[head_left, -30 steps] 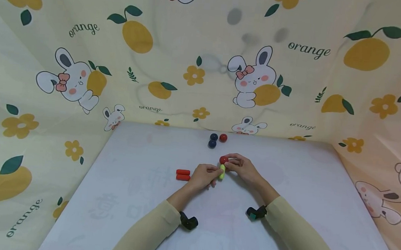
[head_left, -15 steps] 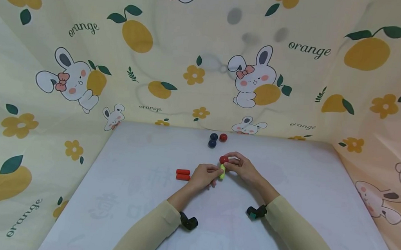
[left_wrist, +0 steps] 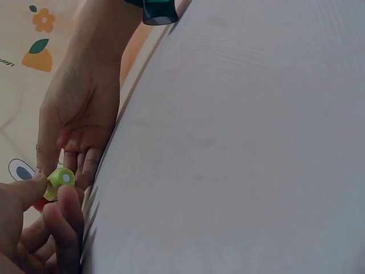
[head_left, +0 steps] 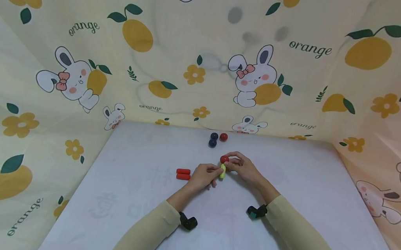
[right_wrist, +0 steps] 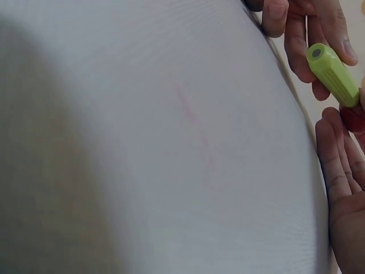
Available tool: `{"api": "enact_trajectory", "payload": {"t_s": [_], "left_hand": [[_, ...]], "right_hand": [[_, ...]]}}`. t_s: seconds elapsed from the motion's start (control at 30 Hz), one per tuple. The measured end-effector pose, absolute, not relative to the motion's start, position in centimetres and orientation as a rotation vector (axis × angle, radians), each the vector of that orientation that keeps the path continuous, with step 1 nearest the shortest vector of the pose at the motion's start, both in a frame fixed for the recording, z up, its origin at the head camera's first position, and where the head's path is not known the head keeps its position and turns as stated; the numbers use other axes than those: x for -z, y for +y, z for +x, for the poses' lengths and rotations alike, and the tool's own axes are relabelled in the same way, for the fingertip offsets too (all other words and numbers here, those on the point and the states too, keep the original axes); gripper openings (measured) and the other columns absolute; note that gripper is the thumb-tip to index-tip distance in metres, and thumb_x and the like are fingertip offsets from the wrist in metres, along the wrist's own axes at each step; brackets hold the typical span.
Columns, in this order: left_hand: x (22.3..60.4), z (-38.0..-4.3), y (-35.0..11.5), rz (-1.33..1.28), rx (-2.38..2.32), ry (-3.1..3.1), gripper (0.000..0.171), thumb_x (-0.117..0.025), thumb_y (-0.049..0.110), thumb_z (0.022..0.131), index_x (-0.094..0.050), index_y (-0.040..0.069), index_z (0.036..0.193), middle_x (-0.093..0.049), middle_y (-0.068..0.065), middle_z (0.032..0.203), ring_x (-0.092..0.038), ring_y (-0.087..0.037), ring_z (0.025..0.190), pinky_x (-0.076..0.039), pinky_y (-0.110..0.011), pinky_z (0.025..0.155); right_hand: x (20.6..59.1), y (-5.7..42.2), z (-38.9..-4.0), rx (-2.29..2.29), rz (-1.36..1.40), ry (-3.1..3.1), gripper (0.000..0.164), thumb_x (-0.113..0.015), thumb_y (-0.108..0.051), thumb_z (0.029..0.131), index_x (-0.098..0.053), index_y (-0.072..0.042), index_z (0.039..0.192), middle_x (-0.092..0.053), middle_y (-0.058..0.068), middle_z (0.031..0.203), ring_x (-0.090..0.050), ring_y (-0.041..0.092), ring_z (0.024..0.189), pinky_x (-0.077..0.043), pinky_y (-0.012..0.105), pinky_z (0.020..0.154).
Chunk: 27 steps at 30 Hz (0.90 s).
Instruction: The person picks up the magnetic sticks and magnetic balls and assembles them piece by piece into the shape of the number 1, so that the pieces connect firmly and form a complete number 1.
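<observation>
A yellow-green ribbed rod (head_left: 223, 172) is pinched between the thumb and fingers of my left hand (head_left: 201, 177). In the right wrist view the rod (right_wrist: 332, 74) shows a round grey spot in its near end. A shiny red ball (head_left: 224, 159) sits at the rod's far end, touching it. My right hand (head_left: 245, 171) holds that ball between thumb and fingertips. Part of the ball (right_wrist: 352, 119) is hidden by fingers in the right wrist view. Both hands meet just above the white table.
Two red rods (head_left: 183, 174) lie side by side left of my left hand. Farther back are two dark blue balls (head_left: 212, 143) and another red ball (head_left: 223, 137). A printed cloth (head_left: 178, 52) stands behind the white table (head_left: 137, 214).
Hardly anything differs. Both hands stay at the rod and ball in nearly the same pose; the whole head view has shifted very slightly.
</observation>
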<state>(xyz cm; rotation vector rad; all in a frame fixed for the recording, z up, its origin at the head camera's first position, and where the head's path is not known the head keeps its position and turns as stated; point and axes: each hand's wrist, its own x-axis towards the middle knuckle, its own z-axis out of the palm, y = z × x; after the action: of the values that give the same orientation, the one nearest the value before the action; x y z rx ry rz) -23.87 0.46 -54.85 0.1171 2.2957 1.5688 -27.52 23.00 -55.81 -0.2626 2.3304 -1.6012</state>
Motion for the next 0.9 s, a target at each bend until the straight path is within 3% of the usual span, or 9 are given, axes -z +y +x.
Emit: {"api": "enact_trajectory", "payload": {"t_s": [0.33,0.9], "left_hand": [[54.8,-23.8,0.1,0.131,-1.597,2.279,0.037,-0.07,0.037,0.106,-0.074,0.009,0.131,-0.074,-0.005,0.079,-0.06,-0.013,0.056,-0.05,-0.021,0.054],[53.8,-24.9,-0.9,0.149,-1.644,2.384,0.023,-0.071,0.026,0.107,-0.075,0.01,0.122,-0.075,-0.007,0.096,-0.064,-0.015,0.067,-0.055,-0.022,0.059]], "right_hand": [[56.1,23.1,-27.9,1.626,-0.249,2.297,0.046,-0.068,-0.033,0.108,-0.055,-0.013,0.147,-0.076,0.012,0.129,-0.072,0.025,0.112,-0.045,0.04,0.102],[56.2,23.3,-28.0,1.605,-0.218,2.296,0.048,-0.07,-0.04,0.106,-0.057,-0.017,0.146,-0.078,0.007,0.125,-0.071,0.025,0.111,-0.048,0.039,0.098]]}}
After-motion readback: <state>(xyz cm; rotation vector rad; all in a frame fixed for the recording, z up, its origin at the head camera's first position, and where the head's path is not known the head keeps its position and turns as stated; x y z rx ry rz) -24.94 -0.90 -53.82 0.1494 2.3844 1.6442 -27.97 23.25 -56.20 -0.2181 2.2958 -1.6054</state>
